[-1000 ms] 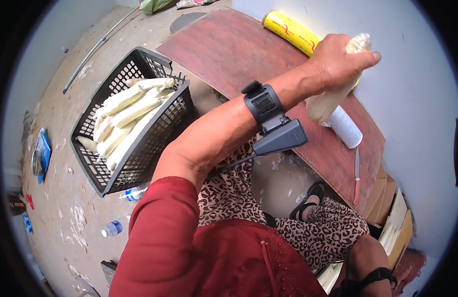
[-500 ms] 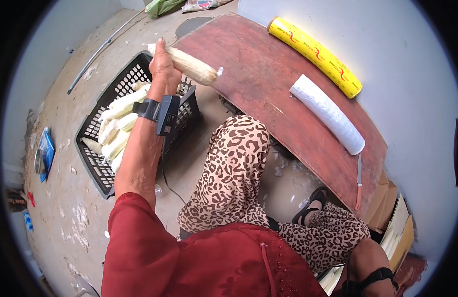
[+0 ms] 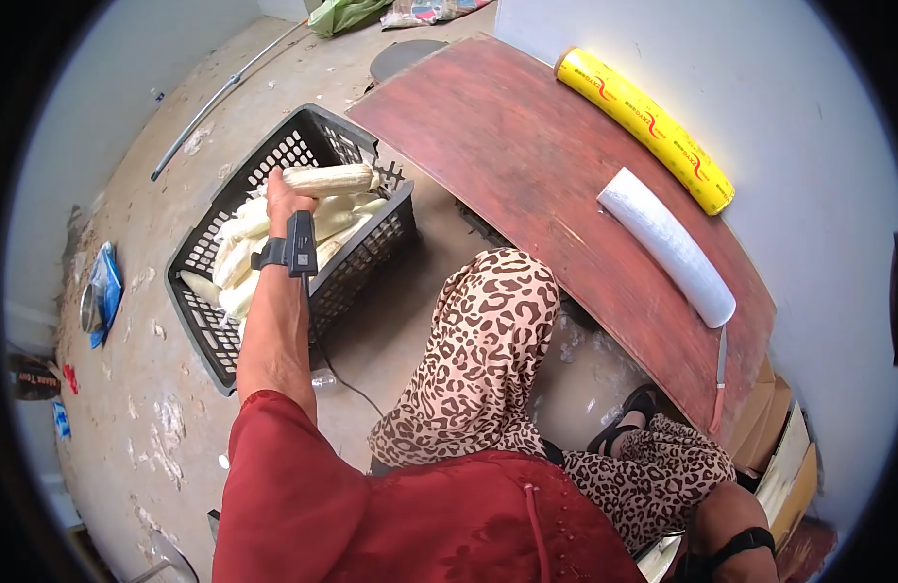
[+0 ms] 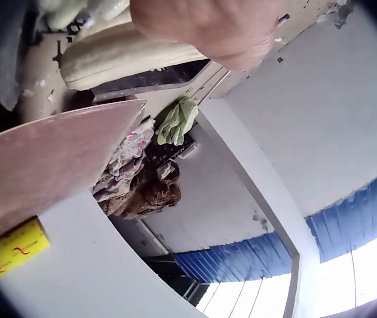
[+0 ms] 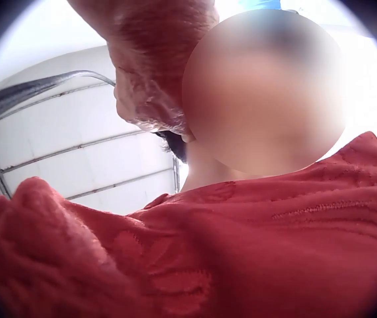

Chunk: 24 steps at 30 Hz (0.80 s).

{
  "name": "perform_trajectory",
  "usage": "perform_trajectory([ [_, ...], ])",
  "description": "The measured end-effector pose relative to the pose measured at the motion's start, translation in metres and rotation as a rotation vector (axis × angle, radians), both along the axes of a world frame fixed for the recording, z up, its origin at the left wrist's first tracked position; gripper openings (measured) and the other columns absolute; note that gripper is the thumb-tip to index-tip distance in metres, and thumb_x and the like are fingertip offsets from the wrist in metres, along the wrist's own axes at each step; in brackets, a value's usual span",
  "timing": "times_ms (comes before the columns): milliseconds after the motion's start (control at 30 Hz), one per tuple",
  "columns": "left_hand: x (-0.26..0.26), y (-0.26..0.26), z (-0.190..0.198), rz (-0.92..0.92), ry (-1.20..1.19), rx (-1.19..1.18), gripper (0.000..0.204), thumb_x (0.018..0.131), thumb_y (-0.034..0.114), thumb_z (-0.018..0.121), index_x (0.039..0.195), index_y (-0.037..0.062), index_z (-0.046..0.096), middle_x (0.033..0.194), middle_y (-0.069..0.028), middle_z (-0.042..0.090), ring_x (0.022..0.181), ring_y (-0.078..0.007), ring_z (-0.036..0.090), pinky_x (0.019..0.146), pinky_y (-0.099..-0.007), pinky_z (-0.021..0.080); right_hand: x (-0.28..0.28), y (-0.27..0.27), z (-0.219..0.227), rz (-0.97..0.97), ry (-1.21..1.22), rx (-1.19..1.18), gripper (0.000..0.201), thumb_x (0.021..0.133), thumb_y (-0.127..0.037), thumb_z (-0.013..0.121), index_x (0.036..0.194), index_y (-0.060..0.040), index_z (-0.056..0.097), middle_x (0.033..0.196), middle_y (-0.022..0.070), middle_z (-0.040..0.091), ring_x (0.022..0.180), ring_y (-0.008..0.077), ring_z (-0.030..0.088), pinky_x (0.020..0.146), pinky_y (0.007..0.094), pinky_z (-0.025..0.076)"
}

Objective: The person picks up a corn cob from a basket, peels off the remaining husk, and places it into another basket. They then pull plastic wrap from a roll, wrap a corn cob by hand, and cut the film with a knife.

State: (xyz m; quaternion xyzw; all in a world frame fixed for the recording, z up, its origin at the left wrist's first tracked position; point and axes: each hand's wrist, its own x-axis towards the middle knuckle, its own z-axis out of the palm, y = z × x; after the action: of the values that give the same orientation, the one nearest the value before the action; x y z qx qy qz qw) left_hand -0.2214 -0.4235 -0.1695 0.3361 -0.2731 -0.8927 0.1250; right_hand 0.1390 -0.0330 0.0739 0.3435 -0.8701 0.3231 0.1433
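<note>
My left hand (image 3: 288,201) grips a pale ear of corn (image 3: 332,179) above the black plastic basket (image 3: 201,340). Several more pale corn ears (image 3: 237,262) lie piled inside that basket. Up close in the left wrist view, the held corn ear (image 4: 119,56) sticks out from under the hand (image 4: 208,26). My right hand (image 5: 152,73) shows only in the right wrist view, raised beside the head and neck; its fingers are mostly hidden, and I cannot tell whether it holds anything.
A reddish board table (image 3: 526,146) stands ahead. On it lie a yellow printed roll (image 3: 648,126), a white roll of film (image 3: 667,248) and a knife (image 3: 720,379) with an orange handle. Cardboard (image 3: 760,418) stands by the table's right end. A long pole (image 3: 220,97) lies on the floor.
My left hand has swung from over the table's right side leftward to the basket, carrying the corn ear, and has lowered toward the pile. The white roll is now uncovered.
</note>
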Motion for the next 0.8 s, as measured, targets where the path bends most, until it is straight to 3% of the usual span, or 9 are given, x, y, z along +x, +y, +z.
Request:
perform_trajectory([
  [33, 0.005, 0.000, -0.001, -0.074, 0.040, 0.024, 0.046, 0.095, 0.039, 0.050, 0.128, 0.0081, 0.050, 0.134, -0.0152, 0.053, 0.125, -0.0372, 0.048, 0.107, -0.0595, 0.029, -0.001, 0.000, 0.000, -0.005, 0.002, 0.000, 0.033, 0.088, -0.027, 0.061, 0.114, -0.0066, 0.062, 0.117, 0.0079, 0.062, 0.111, 0.0290, 0.051, 0.089, 0.0428, 0.039],
  [233, -0.005, 0.029, -0.018, 0.050, 0.090, 0.144, 0.043, 0.092, 0.035, 0.055, 0.124, 0.0066, 0.051, 0.131, -0.0141, 0.054, 0.122, -0.0369, 0.049, 0.107, -0.0582, 0.033, -0.002, 0.000, -0.001, -0.019, 0.011, -0.002, 0.032, 0.088, -0.027, 0.061, 0.113, -0.0068, 0.062, 0.116, 0.0076, 0.062, 0.111, 0.0286, 0.051, 0.089, 0.0427, 0.039],
  [333, -0.013, 0.045, -0.023, 0.146, -0.064, 0.033, 0.052, 0.084, 0.024, 0.069, 0.125, 0.0009, 0.047, 0.119, -0.0154, 0.058, 0.104, -0.0349, 0.060, 0.094, -0.0528, 0.048, -0.001, 0.002, 0.000, -0.026, 0.014, -0.006, 0.032, 0.087, -0.027, 0.061, 0.113, -0.0069, 0.062, 0.116, 0.0075, 0.062, 0.110, 0.0285, 0.051, 0.089, 0.0427, 0.039],
  [467, 0.002, 0.063, -0.016, 0.072, -0.096, -0.049, 0.051, 0.075, 0.018, 0.076, 0.115, -0.0002, 0.052, 0.113, -0.0156, 0.060, 0.097, -0.0346, 0.062, 0.090, -0.0516, 0.050, 0.000, 0.004, -0.001, -0.035, 0.023, -0.011, 0.032, 0.087, -0.027, 0.061, 0.112, -0.0071, 0.062, 0.115, 0.0073, 0.062, 0.110, 0.0282, 0.051, 0.088, 0.0426, 0.039],
  [667, 0.007, 0.063, -0.014, 0.056, -0.157, -0.208, 0.041, 0.078, 0.011, 0.075, 0.111, 0.0021, 0.053, 0.108, -0.0149, 0.062, 0.094, -0.0339, 0.063, 0.083, -0.0540, 0.051, 0.000, 0.005, -0.001, -0.045, 0.029, -0.017, 0.031, 0.087, -0.027, 0.061, 0.112, -0.0073, 0.062, 0.115, 0.0070, 0.062, 0.110, 0.0278, 0.051, 0.088, 0.0425, 0.039],
  [767, 0.027, 0.063, 0.000, -0.164, -0.185, -0.321, 0.036, 0.080, 0.007, 0.073, 0.110, 0.0054, 0.052, 0.104, -0.0138, 0.061, 0.091, -0.0320, 0.063, 0.076, -0.0511, 0.053, 0.001, 0.005, -0.001, -0.041, 0.040, -0.017, 0.031, 0.087, -0.027, 0.061, 0.111, -0.0074, 0.062, 0.114, 0.0068, 0.062, 0.109, 0.0277, 0.051, 0.088, 0.0425, 0.039],
  [800, 0.028, 0.062, -0.001, -0.160, -0.183, -0.340, 0.036, 0.081, 0.007, 0.072, 0.110, 0.0061, 0.052, 0.104, -0.0134, 0.061, 0.090, -0.0318, 0.063, 0.075, -0.0500, 0.053, 0.002, 0.005, -0.001, -0.036, 0.040, -0.020, 0.031, 0.087, -0.027, 0.061, 0.111, -0.0075, 0.062, 0.114, 0.0068, 0.062, 0.109, 0.0276, 0.051, 0.088, 0.0425, 0.039],
])
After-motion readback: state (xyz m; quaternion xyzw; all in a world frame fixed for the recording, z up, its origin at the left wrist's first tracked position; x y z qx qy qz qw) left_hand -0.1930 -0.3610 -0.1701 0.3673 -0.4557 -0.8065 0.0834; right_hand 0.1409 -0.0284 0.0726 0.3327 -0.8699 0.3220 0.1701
